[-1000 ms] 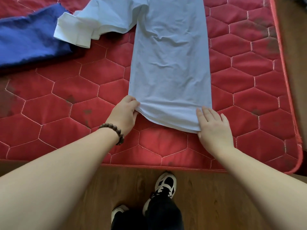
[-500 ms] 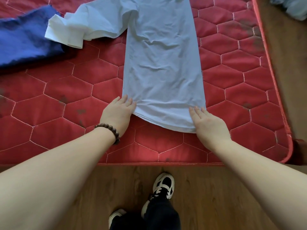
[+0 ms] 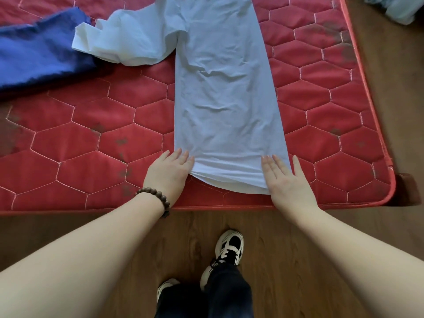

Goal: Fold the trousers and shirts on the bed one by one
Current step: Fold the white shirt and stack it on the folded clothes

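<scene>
the light blue shirt (image 3: 227, 95) lies lengthwise on the red quilted mattress (image 3: 91, 138), already narrowed into one long strip, with its hem near the mattress edge closest to the person. i judge it is laid like this so that the hem can be taken and brought up toward the collar for the next fold. one sleeve (image 3: 121, 42) is not tucked; it spreads out to the left side and its cuff touches the dark blue garment (image 3: 39, 56), which waits at the far left, perhaps trousers, but i cannot tell.

the left hand (image 3: 168, 172) lies at the left corner of the hem with straight fingers, close together, the tips just at the cloth edge. the right hand (image 3: 286, 182) lies flat on the right corner, fingers straight and a little spread, the thumb out on the mattress. neither hand pinches the cloth. both seem to press and smooth the hem, probably to keep the strip even before lifting.

counting: one light blue shirt, one dark blue garment, two hands, one bead bracelet (image 3: 156, 198) on the left wrist, two shoes (image 3: 229, 246) on the wooden floor (image 3: 390, 88). in the top right corner there is one more pale bundle (image 3: 399, 8) on the floor; it is too cut off to name.
</scene>
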`<state>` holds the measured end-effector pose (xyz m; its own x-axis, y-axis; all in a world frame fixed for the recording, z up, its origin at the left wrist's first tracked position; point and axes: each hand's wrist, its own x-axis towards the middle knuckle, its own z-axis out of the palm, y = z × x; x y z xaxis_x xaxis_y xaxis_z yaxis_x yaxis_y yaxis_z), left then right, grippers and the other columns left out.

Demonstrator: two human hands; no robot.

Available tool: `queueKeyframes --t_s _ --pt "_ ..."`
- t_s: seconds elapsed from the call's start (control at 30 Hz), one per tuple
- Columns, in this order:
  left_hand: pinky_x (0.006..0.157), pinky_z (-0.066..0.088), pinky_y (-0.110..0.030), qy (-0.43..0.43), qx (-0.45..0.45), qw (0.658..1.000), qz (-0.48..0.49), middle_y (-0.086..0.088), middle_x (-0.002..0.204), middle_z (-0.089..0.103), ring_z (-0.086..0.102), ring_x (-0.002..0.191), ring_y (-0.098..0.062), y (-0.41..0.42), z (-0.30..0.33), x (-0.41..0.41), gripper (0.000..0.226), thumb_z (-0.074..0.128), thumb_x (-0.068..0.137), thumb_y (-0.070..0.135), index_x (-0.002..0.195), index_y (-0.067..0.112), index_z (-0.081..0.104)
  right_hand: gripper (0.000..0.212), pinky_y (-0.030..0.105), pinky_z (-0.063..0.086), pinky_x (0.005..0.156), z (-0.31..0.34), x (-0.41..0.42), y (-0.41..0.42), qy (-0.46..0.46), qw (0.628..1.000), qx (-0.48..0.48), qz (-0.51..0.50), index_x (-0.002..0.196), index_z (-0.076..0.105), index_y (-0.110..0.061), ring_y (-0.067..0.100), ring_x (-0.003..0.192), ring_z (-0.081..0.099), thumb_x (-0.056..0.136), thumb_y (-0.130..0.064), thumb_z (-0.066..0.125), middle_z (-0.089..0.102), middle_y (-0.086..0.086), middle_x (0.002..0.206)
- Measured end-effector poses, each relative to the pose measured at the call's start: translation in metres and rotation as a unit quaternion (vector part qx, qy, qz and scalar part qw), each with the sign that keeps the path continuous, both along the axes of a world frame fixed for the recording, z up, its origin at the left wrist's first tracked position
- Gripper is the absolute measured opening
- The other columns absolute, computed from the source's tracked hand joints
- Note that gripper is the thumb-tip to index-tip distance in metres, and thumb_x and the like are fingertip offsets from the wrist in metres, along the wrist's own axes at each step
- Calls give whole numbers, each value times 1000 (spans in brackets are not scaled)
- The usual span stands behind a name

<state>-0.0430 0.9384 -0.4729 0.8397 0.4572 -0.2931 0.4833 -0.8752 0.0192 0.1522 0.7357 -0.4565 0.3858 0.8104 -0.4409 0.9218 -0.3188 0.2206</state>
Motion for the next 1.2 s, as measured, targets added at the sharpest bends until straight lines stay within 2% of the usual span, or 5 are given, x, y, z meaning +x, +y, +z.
queueKeyframes --t_s 0.33,0.47,0.67,0.93,1.2 --pt "109 28 -45 -119 -44 991 31 -13 126 61 47 127 -32 -27 23 -9 54 27 91 37 99 7 71 68 49 -5 119 23 -24 -8 140 982 111 -68 149 31 -18 19 148 5 87 -43 18 14 7 160" --pt "119 6 -41 -106 -41 991 65 -13 160 9 5 148 -27 -13 8 31 54 30 100 31 150 11 24 51 46 -3 119 10 -15 43 159 968 181 -71 150 26 -23 19 149 -2 101 -32 31 5 3 162" --pt "119 -10 -40 -30 -41 995 90 -7 157 -25 -24 144 -21 -3 -32 46 67 4 94 54 145 23 -24 59 45 -13 117 -36 -5 81 142 982 111 -55 151 -6 -36 13 145 -21 99 -53 16 -16 -6 159" --pt "99 26 -44 -83 8 980 178 -9 123 55 48 114 -28 3 -2 75 45 32 87 40 111 16 60 40 50 38 97 -25 11 82 81 948 271 -149 119 62 -12 35 113 55 89 -29 44 58 12 125" --pt "117 -1 -38 -124 -77 983 110 -9 160 11 3 148 -24 56 -13 164 57 36 98 31 151 14 22 42 47 28 105 -24 69 175 165 950 254 -75 129 57 -15 31 126 44 87 -21 57 49 10 138"
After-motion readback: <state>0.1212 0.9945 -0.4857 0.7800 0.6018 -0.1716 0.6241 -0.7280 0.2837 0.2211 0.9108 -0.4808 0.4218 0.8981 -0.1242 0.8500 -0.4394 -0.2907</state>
